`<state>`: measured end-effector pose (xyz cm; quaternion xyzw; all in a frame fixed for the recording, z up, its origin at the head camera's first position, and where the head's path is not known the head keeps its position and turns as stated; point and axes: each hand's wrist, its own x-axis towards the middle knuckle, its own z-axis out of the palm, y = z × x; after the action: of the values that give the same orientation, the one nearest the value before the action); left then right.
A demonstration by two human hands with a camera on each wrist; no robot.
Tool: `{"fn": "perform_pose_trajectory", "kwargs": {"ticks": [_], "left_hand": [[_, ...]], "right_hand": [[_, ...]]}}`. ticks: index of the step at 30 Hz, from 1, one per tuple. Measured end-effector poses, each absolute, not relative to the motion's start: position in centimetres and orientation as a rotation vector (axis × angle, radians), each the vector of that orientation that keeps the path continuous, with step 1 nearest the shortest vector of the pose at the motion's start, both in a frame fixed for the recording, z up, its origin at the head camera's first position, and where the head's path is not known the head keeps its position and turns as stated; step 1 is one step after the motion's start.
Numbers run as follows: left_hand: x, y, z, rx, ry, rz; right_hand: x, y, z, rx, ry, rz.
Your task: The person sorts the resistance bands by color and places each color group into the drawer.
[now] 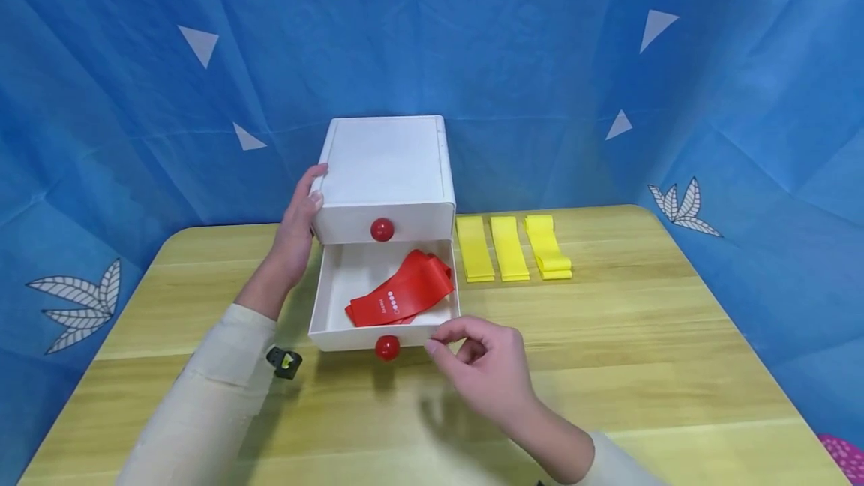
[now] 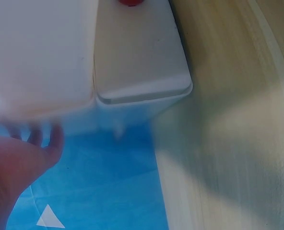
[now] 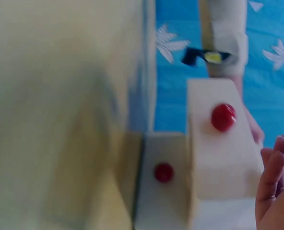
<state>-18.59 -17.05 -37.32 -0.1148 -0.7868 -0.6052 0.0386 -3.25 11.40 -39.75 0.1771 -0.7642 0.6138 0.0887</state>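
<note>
A white two-drawer box [image 1: 388, 160] with red knobs stands on the table. Its lower drawer [image 1: 335, 283] is pulled out, with red bands [image 1: 401, 295] lying in it, one printed "Heavy". My left hand [image 1: 295, 227] rests against the box's left side; in the left wrist view its fingers [image 2: 57, 136] touch the side wall. By the drawer's front right corner is my right hand [image 1: 489, 370], thumb and index tips close together. Contact with the corner cannot be made out. The right wrist view shows the right hand's fingers [image 3: 271, 179] loosely bent, with nothing visible in them.
Three folded yellow bands [image 1: 511, 248] lie in a row to the right of the box. A blue patterned cloth [image 1: 526, 73] hangs behind and beside the wooden table [image 1: 628, 351]. A small black device [image 1: 284, 362] is attached at the left wrist.
</note>
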Motion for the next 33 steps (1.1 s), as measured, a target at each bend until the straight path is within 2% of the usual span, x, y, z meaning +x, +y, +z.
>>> {"fn": "perform_pose_trajectory", "kwargs": {"ticks": [7,20,33], "left_hand": [[-18.9,-16.9,-37.2,-0.367,-2.405,-1.864],[-18.8,-16.8,-37.2,-0.371,-2.402,-1.871],[-18.4,-17.0,-37.4,-0.337,-2.423,-1.856]], "right_hand": [[-3.1,9.8,-42.2,0.625,-2.186,1.806],[-3.8,7.9,-44.2,0.701,-2.115,1.636],[-3.4,6.7,-43.8,0.702,-2.099,1.597]]}}
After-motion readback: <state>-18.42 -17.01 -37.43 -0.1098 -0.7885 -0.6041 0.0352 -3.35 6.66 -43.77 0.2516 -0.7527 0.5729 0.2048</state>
